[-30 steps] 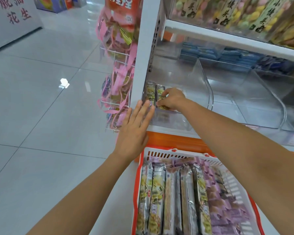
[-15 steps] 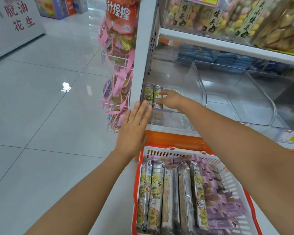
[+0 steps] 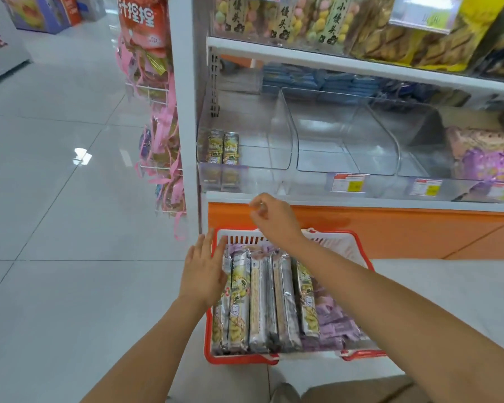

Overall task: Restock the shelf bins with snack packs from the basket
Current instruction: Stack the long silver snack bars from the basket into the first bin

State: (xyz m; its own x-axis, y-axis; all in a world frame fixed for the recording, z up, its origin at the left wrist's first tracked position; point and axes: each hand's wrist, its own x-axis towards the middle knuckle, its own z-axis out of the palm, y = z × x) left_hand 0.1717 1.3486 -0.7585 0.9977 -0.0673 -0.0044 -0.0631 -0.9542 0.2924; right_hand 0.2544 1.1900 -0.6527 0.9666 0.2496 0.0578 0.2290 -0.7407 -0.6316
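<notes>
The basket (image 3: 358,245) is glossy plastic mesh, the snack packs (image 3: 262,301) shiny foil, the bins (image 3: 285,135) clear smooth plastic, the floor (image 3: 56,228) glossy tile.

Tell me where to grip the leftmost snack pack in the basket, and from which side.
Grip its far end, coming from above. The leftmost pack lies lengthwise, wedged between the basket wall and its neighbour, so its long sides look closed off; the end by the left hand could likely be pinched and tipped up.

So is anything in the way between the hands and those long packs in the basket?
Nothing visible. The packs lie uncovered in the basket; the left hand is at its left edge, the right hand hovers empty above.
</notes>
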